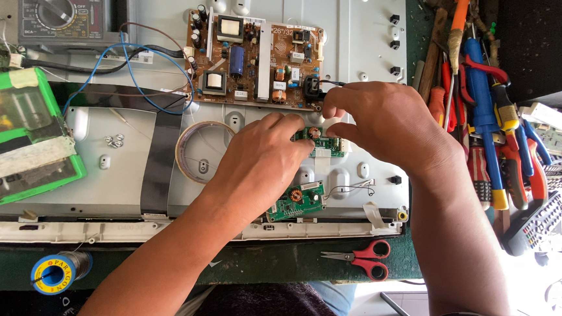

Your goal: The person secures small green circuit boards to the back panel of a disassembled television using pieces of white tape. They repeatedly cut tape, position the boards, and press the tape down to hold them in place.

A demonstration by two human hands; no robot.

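Both hands meet over a small green circuit board (324, 143) lying on the grey metal back panel (132, 149) of a flat screen. My left hand (261, 160) rests palm down, its fingertips on the board's left end. My right hand (381, 122) pinches with thumb and forefinger at the board's top edge, next to a black connector (311, 86) on the large brown power board (254, 62). What the pinch holds is hidden. A second small green board (296, 202) lies just below my left hand.
A tape roll (200, 152) lies left of my left hand. Red-handled scissors (365, 256) lie at the front edge. Screwdrivers and pliers (485, 112) pile at right. A multimeter (62, 8) sits top left, a green box (19, 139) at left, a solder spool (56, 272) at bottom left.
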